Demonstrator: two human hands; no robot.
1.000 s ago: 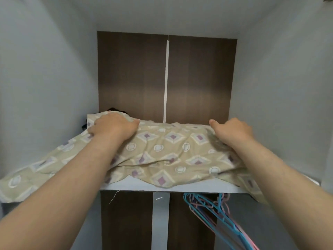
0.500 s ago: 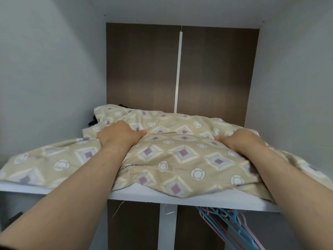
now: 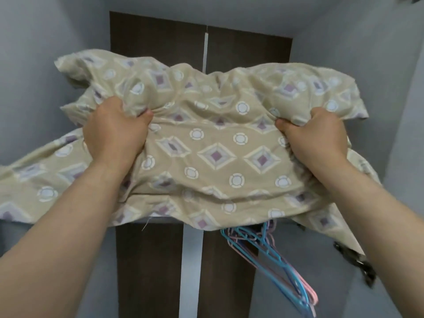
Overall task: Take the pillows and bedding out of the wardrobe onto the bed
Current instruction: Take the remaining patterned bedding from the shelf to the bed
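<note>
A beige bedding bundle (image 3: 215, 154) with purple diamonds and white circles fills the middle of the wardrobe opening, lifted up in front of the brown back panel (image 3: 156, 35). My left hand (image 3: 114, 131) is clenched in the cloth on its left side. My right hand (image 3: 316, 136) is clenched in it on the right. Loose cloth hangs down to both sides and covers the shelf edge. No pillow shows apart from the bundle.
Blue and pink plastic hangers (image 3: 275, 255) hang below the bundle, right of centre. Grey wardrobe walls (image 3: 41, 65) close in left and right. A white strip (image 3: 190, 271) runs down the back panel. A dark object (image 3: 358, 262) pokes in at the lower right.
Both hands have gathered the cloth into fists and raised the bundle off the shelf toward me; before, it lay flat on the white shelf under my palms.
</note>
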